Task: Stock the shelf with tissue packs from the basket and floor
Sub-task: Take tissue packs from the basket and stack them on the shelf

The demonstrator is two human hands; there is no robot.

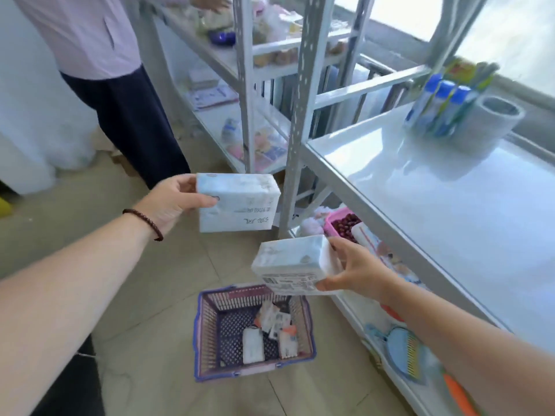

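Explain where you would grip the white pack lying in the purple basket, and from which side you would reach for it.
Grip the white pack across its two long sides, coming straight down through the open top of the basket. It lies flat on the basket floor, long and narrow, with bare mesh on its left but small packets close on its right, so fingers probably fit best pinching the narrow width.

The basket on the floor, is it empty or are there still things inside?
Not empty. The basket holds a few small packs on its bottom.

The basket (254,330) sits on the tiled floor (144,295) beside the shelf (450,205).
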